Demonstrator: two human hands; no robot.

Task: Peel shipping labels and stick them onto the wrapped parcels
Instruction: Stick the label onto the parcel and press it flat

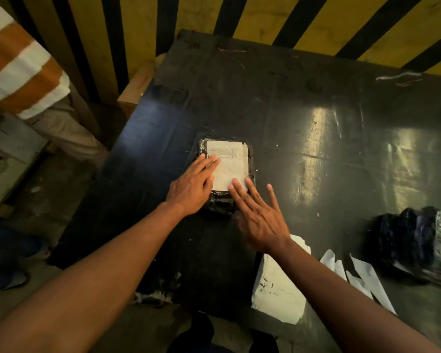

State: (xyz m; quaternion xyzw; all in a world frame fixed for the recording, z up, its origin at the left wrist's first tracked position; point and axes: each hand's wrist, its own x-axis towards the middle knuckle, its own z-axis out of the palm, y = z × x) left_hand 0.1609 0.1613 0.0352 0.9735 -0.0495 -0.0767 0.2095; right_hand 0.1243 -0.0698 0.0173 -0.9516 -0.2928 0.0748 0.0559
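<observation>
Landmark: black table top [303,103], glossy, pale glare patches.
Parcel [225,202] at table centre: black wrap.
Shipping label [231,166] on parcel: off-white, faint dark print.
Label sheets [278,286] at table's near edge: white, small black marks.
Second parcel [415,240] at table's right edge: black, whitish end.
Wall [262,16] behind table: yellow, black stripes.
Shirt [18,64] left of table: orange and white bands.

Two bare forearms, no sleeves, left grip [192,186] and right grip [261,217] ringless

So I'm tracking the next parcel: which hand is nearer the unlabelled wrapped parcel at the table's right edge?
Right. The right hand is left of that parcel; the left hand is farther left.
</observation>
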